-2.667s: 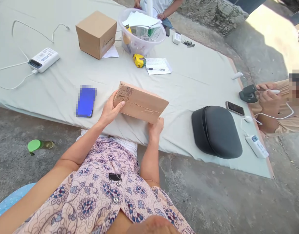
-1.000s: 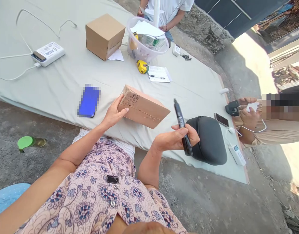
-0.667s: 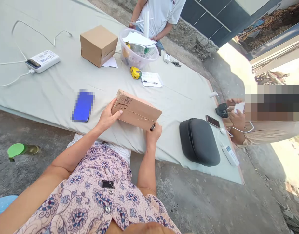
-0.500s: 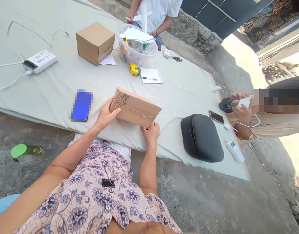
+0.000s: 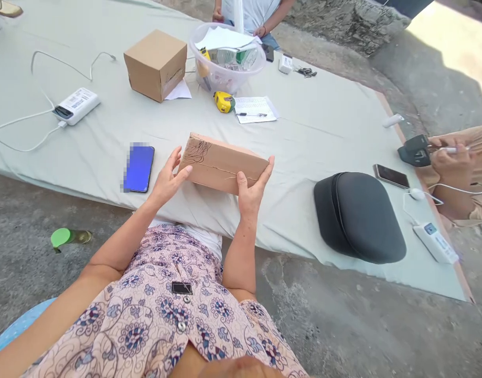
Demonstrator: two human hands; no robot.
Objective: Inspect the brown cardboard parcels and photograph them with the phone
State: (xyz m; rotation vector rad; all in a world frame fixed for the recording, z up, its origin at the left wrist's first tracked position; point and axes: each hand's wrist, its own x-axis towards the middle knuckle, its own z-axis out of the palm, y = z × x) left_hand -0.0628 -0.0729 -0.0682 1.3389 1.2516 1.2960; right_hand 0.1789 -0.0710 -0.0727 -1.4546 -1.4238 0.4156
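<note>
A flat brown cardboard box (image 5: pixel 221 167) with black scribbles at its left end is held tilted at the table's near edge. My left hand (image 5: pixel 168 178) grips its left end, thumb on the near face and fingers by the side. Around its right end is my right hand (image 5: pixel 252 191), thumb on the near face and fingers along the right edge. The far side of the box is hidden. A phone with a blue screen (image 5: pixel 139 168) lies left of my left hand. To the right of my right hand sits a black zippered case (image 5: pixel 359 215).
At the back are a larger cardboard box (image 5: pixel 154 65), a filled plastic basket (image 5: pixel 209 79), a yellow tape measure (image 5: pixel 224 102) and a notepad with a pen (image 5: pixel 256 111). A corded white power bank (image 5: pixel 76 106) lies left. Co-workers' hands show at the far side and right.
My right hand has moved from the box's lower right corner up around its right end, thumb now on the near face. My left hand stays at the left end. The view has shifted.
</note>
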